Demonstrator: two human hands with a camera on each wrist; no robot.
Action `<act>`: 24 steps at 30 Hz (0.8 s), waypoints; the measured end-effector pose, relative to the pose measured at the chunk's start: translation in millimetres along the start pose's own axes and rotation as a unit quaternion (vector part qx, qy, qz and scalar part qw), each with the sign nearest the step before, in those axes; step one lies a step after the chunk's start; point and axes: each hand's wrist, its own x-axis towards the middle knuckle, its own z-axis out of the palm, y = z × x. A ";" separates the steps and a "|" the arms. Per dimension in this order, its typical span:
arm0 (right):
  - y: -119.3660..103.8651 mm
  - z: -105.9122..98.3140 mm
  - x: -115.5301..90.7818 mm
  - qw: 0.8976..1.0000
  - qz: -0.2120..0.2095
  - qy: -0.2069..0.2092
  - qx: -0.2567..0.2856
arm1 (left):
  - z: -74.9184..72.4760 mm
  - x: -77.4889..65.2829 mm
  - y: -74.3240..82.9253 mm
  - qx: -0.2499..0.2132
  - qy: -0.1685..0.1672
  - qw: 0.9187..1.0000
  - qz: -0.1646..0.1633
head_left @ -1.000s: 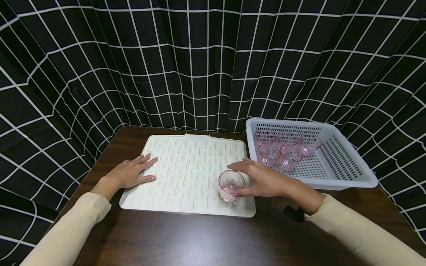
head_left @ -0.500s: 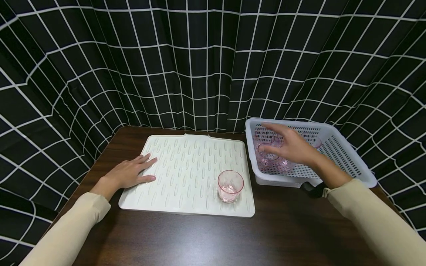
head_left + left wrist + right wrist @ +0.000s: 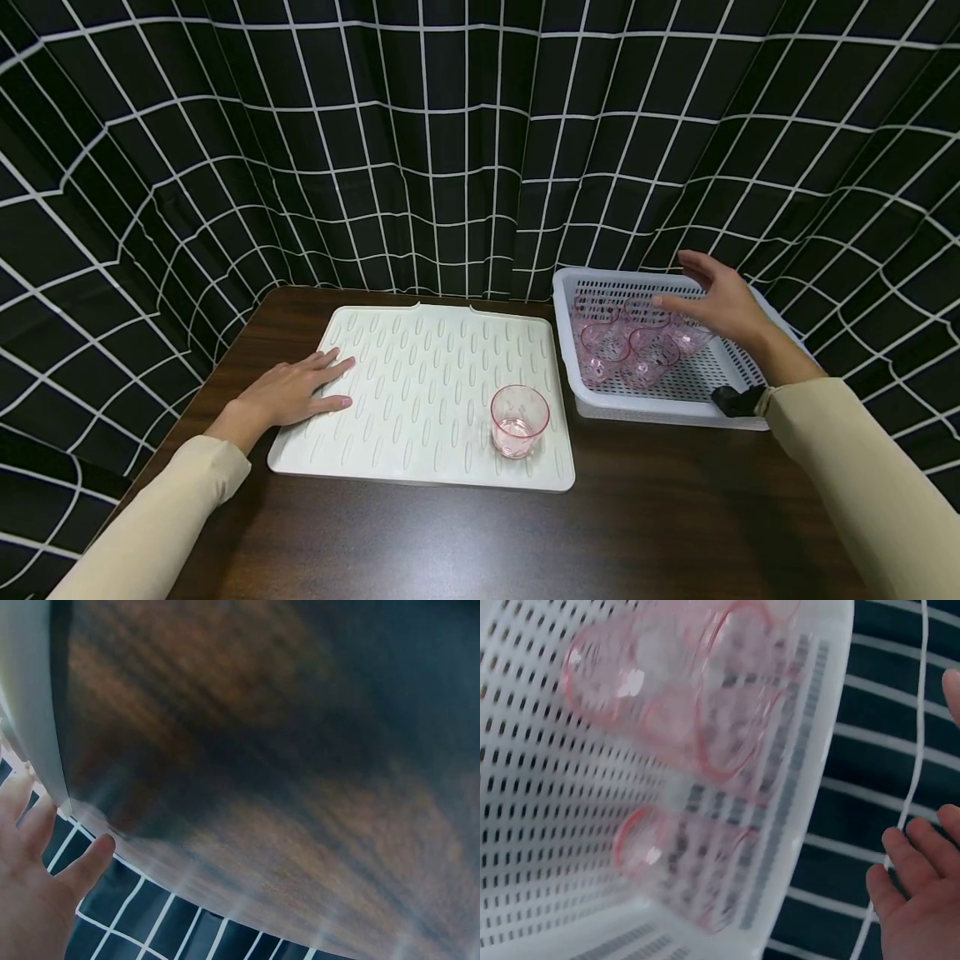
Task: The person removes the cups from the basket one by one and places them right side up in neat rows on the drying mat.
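My left hand (image 3: 288,392) rests on the left edge of a white ribbed drying mat (image 3: 420,400), fingers spread. Near that mat's right front corner stands one clear pink glass (image 3: 519,421), upright. My right hand (image 3: 723,304) hovers over the right half of a white slotted basket (image 3: 750,408), thumb and fingers apart with nothing between them. To the left of this hand, several pink glasses (image 3: 651,357) stand together inside the basket. In the right wrist view, pink glasses (image 3: 679,870) lean sideways in the picture beside the basket's wall.
A dark wooden table (image 3: 420,542) carries the mat and the basket side by side. Black curtains with a white grid (image 3: 420,150) hang close behind and on both sides. A black strap (image 3: 738,402) sits at my right wrist.
My right hand has let go of the glass on the mat, moved right over the basket, then farther toward the basket's right side. My left hand stays in place.
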 end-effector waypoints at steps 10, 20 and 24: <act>32.0 -4.0 4.5 0.995 0.098 0.031 0.006 | 1.7 -1.4 -1.3 0.002 0.000 1.000 -0.002; 50.0 -8.0 6.6 0.986 0.169 0.013 -0.007 | 2.0 -0.7 -1.4 0.001 0.006 1.000 0.001; 54.5 -8.1 7.1 0.983 0.185 0.000 -0.006 | 2.6 -0.2 -2.5 0.002 0.007 1.000 -0.001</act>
